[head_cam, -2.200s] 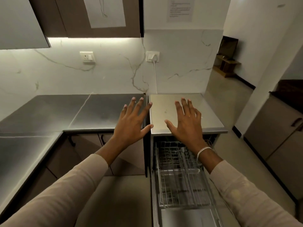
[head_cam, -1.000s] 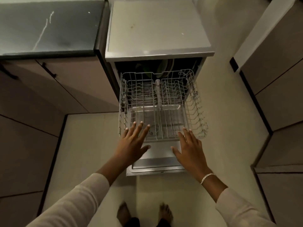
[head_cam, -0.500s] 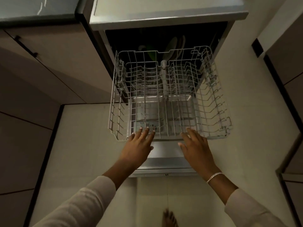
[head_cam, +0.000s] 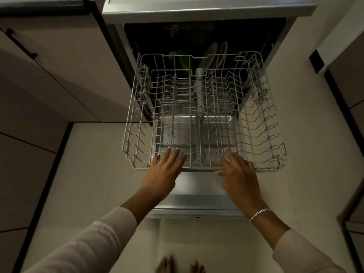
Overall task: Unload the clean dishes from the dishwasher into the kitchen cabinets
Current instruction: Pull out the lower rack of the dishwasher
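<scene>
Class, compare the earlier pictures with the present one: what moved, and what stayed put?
Both hands came down from above the dishwasher top: the left hand and right hand lie open-fingered at the front rim of the upper rack, nothing gripped. The rack stayed pulled out and empty; plates stayed inside behind it.

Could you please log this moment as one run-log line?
wire rack: extended, empty | left hand: open, over rack front | right hand: open, over rack front | plates: inside dishwasher, behind rack

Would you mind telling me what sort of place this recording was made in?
Most likely a home kitchen: an open dishwasher with its wire rack pulled out, plates standing deeper inside, and cabinet doors beneath a countertop beside it.
</scene>
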